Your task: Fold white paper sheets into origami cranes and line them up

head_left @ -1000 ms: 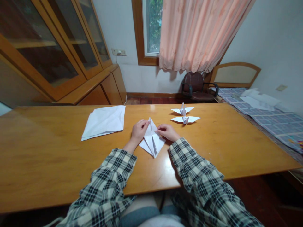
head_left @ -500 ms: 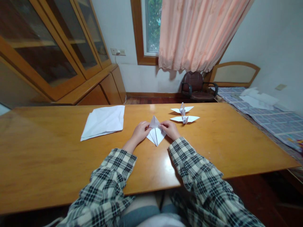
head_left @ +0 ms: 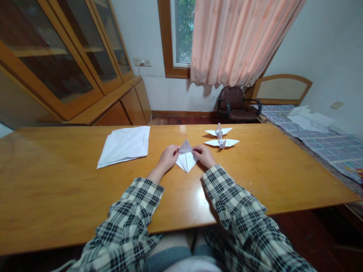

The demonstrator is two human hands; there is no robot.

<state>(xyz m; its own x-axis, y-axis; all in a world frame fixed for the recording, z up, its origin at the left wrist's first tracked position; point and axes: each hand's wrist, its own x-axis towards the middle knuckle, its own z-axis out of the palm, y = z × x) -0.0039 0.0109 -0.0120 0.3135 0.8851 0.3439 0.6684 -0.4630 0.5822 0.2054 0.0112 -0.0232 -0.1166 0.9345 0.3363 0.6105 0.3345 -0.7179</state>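
Observation:
A partly folded sheet of white origami paper (head_left: 187,160) is between my hands, a kite-like diamond with a crease line down its middle and a shaded triangular flap at the top. My left hand (head_left: 169,155) pinches its left corner between thumb and fingers. At the opposite corner, my right hand (head_left: 204,155) grips the paper the same way. Just beyond my right hand stand two finished white paper cranes with spread wings, a nearer crane (head_left: 222,143) and a farther crane (head_left: 219,132) close behind it.
A stack of white paper sheets (head_left: 124,146) lies on the wooden table (head_left: 70,196), left of my hands. Past the table's far edge are a brown armchair (head_left: 233,102) and a glass-fronted cabinet (head_left: 85,49). A bed (head_left: 317,136) adjoins on the right.
The folded paper's lower tip has moved up slightly, and the diamond looks a little shorter. Both hands keep their pinch at the side corners; the cranes and stack stay put.

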